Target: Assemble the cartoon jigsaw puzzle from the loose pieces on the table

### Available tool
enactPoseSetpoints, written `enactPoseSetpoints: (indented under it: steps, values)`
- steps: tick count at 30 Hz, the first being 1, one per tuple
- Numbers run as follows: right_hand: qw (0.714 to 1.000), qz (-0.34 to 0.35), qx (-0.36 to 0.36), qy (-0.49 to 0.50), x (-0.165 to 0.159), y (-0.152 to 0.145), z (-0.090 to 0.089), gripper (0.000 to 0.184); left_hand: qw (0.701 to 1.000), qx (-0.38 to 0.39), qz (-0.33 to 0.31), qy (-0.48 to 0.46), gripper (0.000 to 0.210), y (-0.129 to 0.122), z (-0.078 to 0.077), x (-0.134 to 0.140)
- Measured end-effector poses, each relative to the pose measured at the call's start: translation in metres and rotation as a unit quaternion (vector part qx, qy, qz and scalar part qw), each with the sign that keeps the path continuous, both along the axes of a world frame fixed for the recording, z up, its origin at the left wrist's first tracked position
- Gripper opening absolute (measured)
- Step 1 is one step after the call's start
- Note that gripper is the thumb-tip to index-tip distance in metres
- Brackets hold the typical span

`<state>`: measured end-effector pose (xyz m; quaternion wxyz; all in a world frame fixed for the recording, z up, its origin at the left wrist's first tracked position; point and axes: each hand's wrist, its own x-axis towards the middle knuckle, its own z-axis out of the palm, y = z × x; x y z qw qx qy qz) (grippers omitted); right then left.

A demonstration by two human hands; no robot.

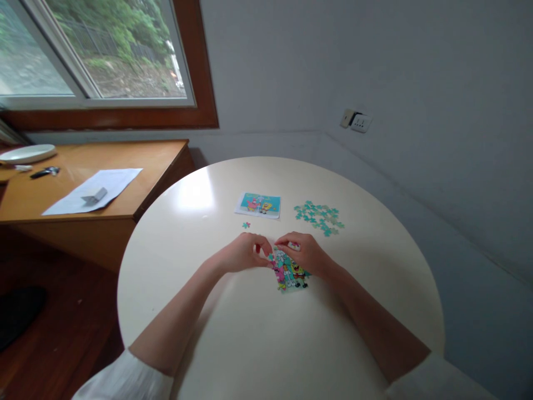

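A partly joined jigsaw puzzle (288, 276) with cartoon figures in pink, teal and yellow lies on the round table in front of me. At its upper left edge, my left hand (246, 253) is closed in a pinch on a small teal puzzle piece (271, 257), partly hidden by the fingertips. My right hand (306, 253) curls over the puzzle's upper right side, its fingers bent against the top edge and covering part of the picture. A loose teal-and-pink piece (246, 225) lies just beyond my left hand.
Beyond the hands lies a picture card (260, 205) with the same cartoon figures. To its right is a spread of loose teal pieces (319, 217). The round white table (166, 266) stands near a wooden desk (162, 158) holding paper (120, 179) and a white plate (31, 153).
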<state>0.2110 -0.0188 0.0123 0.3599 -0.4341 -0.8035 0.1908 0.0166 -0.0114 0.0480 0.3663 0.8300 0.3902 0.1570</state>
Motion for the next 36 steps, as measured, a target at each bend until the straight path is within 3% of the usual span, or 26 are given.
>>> enactPoseSetpoints:
  steps: [10, 29, 36]
  values:
    - [1.0, 0.002, -0.014, -0.007, 0.001, 0.0, -0.001, 0.01, 0.998, 0.001, -0.062, 0.015, 0.017, 0.002, -0.006, 0.002]
    - [1.0, 0.01, -0.024, -0.01, 0.0, -0.001, 0.001, 0.009, 0.995, 0.041, -0.083, 0.034, 0.018, 0.003, -0.013, 0.003]
    - [0.997, 0.055, -0.049, 0.008, -0.001, -0.006, 0.006, 0.003, 0.995, 0.046, -0.076, 0.044, 0.018, 0.002, -0.012, 0.004]
